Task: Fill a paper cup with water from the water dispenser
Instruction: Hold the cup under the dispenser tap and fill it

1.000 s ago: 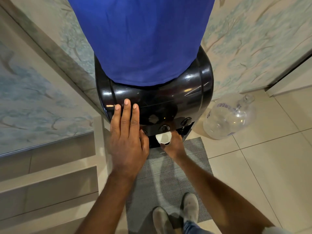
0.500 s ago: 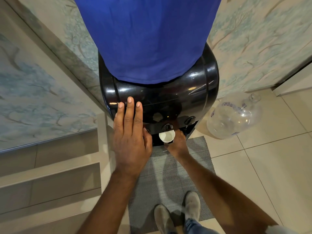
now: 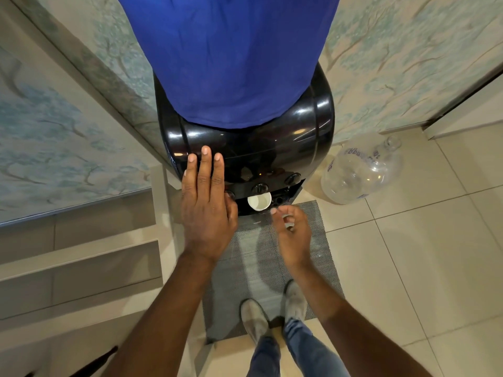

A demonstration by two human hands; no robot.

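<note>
R hand [image 3: 292, 235] let go of paper cup [image 3: 259, 201], pulled back, fingers loose

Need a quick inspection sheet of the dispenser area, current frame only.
Surface: tiled floor, grey mat in front of dispenser.
Job's things: paper cup upright under the taps of the black water dispenser; fill level unclear.
Clutter: empty clear bottle lying on floor at right.
Grippers: left hand flat on dispenser; right hand open, off the cup.
Cables: nothing seen.
Surroundings: patterned wall, steps at left.
</note>
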